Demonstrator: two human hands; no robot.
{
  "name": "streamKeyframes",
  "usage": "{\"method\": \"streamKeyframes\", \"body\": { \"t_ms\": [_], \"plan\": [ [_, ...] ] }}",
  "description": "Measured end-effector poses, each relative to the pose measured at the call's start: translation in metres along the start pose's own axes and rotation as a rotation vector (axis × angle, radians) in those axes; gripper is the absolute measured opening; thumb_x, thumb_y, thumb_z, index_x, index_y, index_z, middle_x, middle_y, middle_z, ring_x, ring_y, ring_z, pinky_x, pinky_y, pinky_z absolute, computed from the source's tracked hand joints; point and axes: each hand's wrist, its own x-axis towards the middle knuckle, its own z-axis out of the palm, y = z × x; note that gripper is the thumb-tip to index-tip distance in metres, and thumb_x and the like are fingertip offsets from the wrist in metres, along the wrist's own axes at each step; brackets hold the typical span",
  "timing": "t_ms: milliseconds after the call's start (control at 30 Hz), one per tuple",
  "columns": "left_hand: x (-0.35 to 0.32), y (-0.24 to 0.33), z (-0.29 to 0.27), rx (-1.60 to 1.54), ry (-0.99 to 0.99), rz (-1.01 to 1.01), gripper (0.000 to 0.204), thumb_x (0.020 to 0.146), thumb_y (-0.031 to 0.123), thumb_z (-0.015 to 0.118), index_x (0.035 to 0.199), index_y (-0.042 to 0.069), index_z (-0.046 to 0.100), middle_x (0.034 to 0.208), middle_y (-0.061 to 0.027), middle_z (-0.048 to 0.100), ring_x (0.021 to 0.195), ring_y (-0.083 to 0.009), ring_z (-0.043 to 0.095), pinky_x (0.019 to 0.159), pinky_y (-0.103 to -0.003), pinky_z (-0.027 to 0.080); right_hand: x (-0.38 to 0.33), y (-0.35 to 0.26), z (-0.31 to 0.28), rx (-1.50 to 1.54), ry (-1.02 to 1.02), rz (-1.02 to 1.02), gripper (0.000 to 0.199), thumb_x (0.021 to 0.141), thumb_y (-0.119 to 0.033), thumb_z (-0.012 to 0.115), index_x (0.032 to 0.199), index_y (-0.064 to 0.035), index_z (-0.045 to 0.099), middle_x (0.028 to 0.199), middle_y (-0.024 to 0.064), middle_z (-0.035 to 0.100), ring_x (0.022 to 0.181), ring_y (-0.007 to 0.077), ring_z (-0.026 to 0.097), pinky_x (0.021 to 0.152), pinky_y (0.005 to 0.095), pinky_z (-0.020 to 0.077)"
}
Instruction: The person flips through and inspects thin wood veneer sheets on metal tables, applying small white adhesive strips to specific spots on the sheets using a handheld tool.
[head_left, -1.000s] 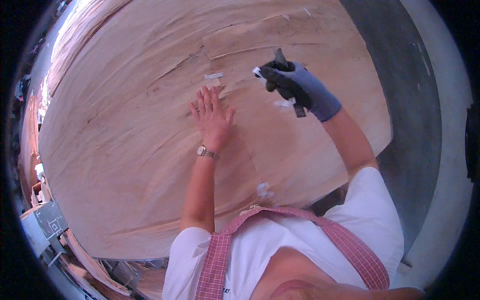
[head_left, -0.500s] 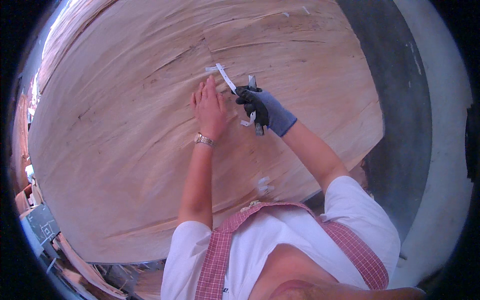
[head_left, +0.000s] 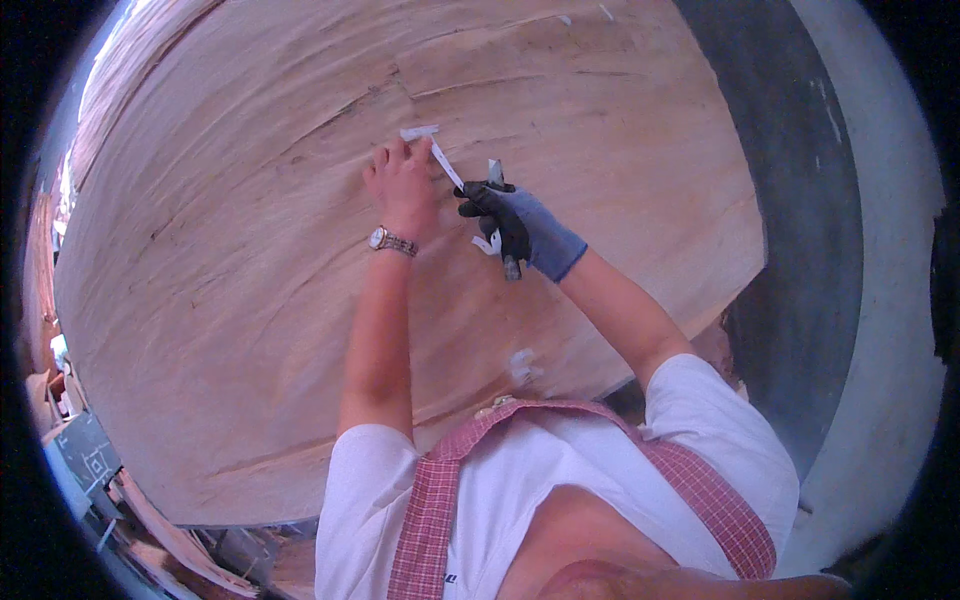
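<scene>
A wide sheet of wood veneer (head_left: 280, 240), wavy and cracked in places, lies beneath both hands. My left hand (head_left: 403, 187), bare with a wristwatch (head_left: 392, 241), rests on the sheet with fingers apart. Its fingertips touch the upper end of a narrow white tape strip (head_left: 447, 163) with small dark dots, just below a short white tape piece (head_left: 419, 132). My right hand (head_left: 515, 222), in a grey glove with black-coated fingers, is closed round a flat, dark metal bar (head_left: 512, 268) and the strip's lower end. A loose tape tail (head_left: 487, 244) curls out beside its fingers.
More whitish tape (head_left: 522, 366) sits on the veneer near my body, with small bits (head_left: 606, 12) at the far edge. A dark strip of floor (head_left: 800, 230) borders the right side. Wood scraps and a dark marked panel (head_left: 88, 452) lie at lower left.
My left hand has moved up and slightly left, its fingers now bent at the tape strip's upper end. My right hand has shifted slightly left and down, still holding bar and strip.
</scene>
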Motion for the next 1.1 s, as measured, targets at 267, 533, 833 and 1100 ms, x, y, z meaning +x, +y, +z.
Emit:
{"method": "streamKeyframes", "body": {
  "t_ms": [267,533,833,1100],
  "plan": [
    [0.026,-0.005,0.0,-0.029,-0.175,-0.049,0.023,0.088,0.033,0.059,0.097,0.018,0.073,0.104,-0.0062,0.062,0.105,-0.0265,0.057,0.083,-0.047,0.046,-0.071,0.021,0.013,-0.015,0.101,0.009,0.036,0.092,-0.035,0.066,0.113,-0.0048,0.062,0.092,0.0064,0.067,0.07,0.012,0.06,0.057,0.0242,0.0478],
    [0.031,-0.005,-0.001,-0.057,-0.192,-0.107,0.03,0.08,0.046,0.069,0.096,0.021,0.074,0.108,-0.0055,0.061,0.109,-0.0261,0.054,0.091,-0.047,0.042,-0.092,0.077,-0.013,-0.131,0.168,0.07,0.038,0.092,-0.038,0.065,0.113,-0.0069,0.062,0.094,0.0047,0.068,0.072,0.0108,0.062,0.051,0.0225,0.0429],
    [0.014,-0.02,0.015,0.008,-0.14,-0.003,0.05,0.078,0.045,0.072,0.123,0.025,0.064,0.122,-0.0041,0.055,0.116,-0.0282,0.048,0.094,-0.048,0.038,-0.097,0.087,-0.016,-0.148,0.22,0.073,0.038,0.092,-0.039,0.064,0.114,-0.0081,0.061,0.093,0.0046,0.068,0.07,0.0098,0.061,0.048,0.0224,0.0407],
    [0.009,-0.043,0.014,-0.11,-0.18,0.056,0.053,0.079,0.032,0.073,0.129,0.023,0.058,0.122,-0.0094,0.057,0.114,-0.0327,0.051,0.094,-0.049,0.04,-0.099,0.085,-0.02,0.011,0.159,0.027,0.038,0.092,-0.037,0.065,0.117,-0.0096,0.059,0.093,0.0042,0.066,0.067,0.0097,0.058,0.048,0.0218,0.04]
  ]
}}
